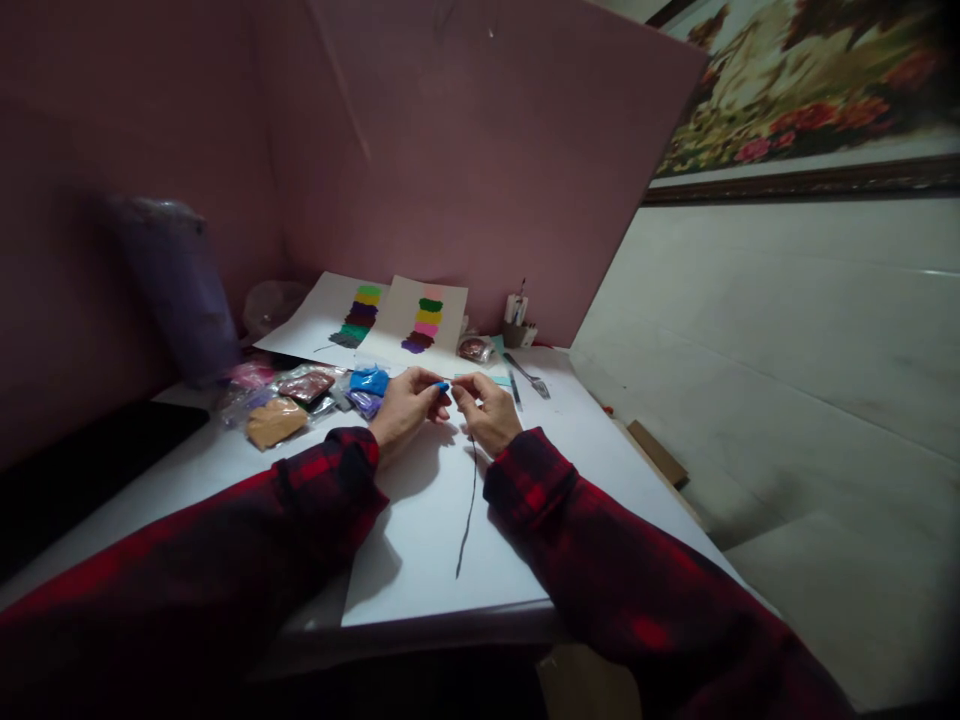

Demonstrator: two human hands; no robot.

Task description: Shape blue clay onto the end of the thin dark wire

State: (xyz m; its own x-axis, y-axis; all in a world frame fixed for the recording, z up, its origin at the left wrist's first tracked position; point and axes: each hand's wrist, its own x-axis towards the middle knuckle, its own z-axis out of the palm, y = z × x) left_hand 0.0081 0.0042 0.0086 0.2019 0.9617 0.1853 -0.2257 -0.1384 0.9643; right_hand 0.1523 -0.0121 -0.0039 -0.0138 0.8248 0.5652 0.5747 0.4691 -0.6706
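Note:
My left hand [409,405] pinches a small blue piece [442,386] between thumb and fingers above a white sheet [420,560]. My right hand [487,410] is closed right beside it, fingertips almost touching the blue piece, and it holds the top end of a thin dark strand [469,505] that hangs down and lies along the sheet toward me. Both sleeves are red and black plaid.
Small bags of coloured material [300,395] lie at the left. Two sheets with colour swatches [420,320] lean against the pink wall. A fork [529,375], a small cup of tools [517,325], a purple tumbler [176,285] and the table's right edge [652,455] surround the hands.

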